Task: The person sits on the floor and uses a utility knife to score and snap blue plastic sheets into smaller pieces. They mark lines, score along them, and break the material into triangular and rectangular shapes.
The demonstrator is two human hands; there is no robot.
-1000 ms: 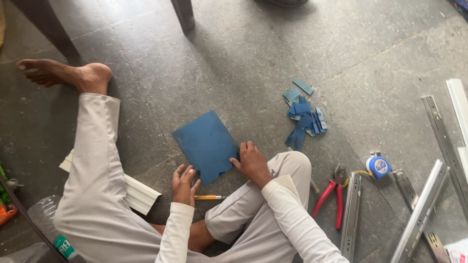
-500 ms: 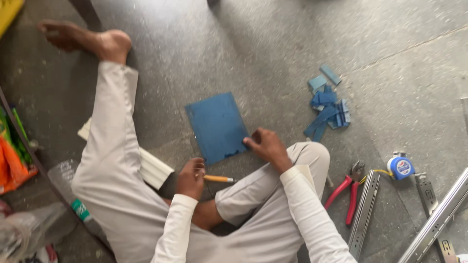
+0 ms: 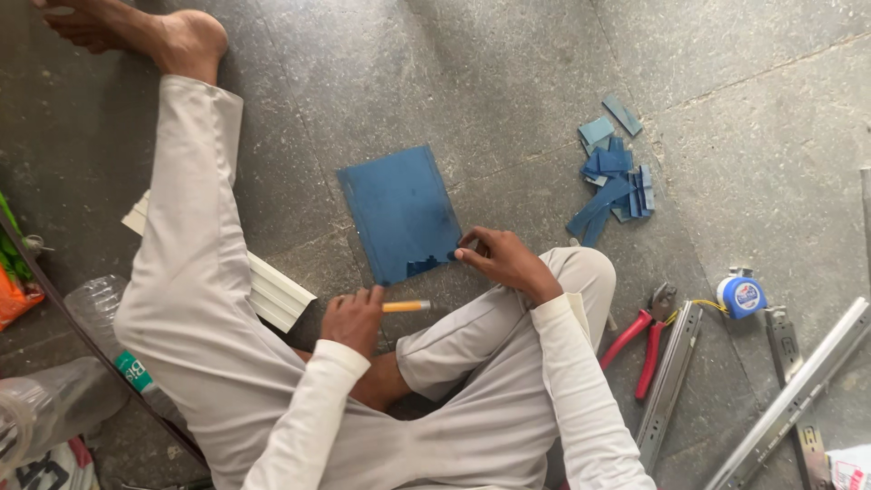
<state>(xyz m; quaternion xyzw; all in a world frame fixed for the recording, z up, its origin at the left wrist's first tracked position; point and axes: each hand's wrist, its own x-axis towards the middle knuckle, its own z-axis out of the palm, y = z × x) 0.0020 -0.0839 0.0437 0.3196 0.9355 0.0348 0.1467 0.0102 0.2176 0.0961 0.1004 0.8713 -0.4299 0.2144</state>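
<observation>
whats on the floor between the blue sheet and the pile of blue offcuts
Nothing: in the head view, only bare grey floor lies between the blue sheet and the offcut pile.

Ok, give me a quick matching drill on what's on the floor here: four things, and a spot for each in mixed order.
Things:
1. blue sheet
2. yellow pencil
3. red pliers
4. blue offcuts

Places:
A. held in the left hand
B. piled on the floor beyond the bent knee
C. edge pinched by the right hand
D. beside a metal rail

Pairs: 1-C, 2-A, 3-D, 4-B
</observation>
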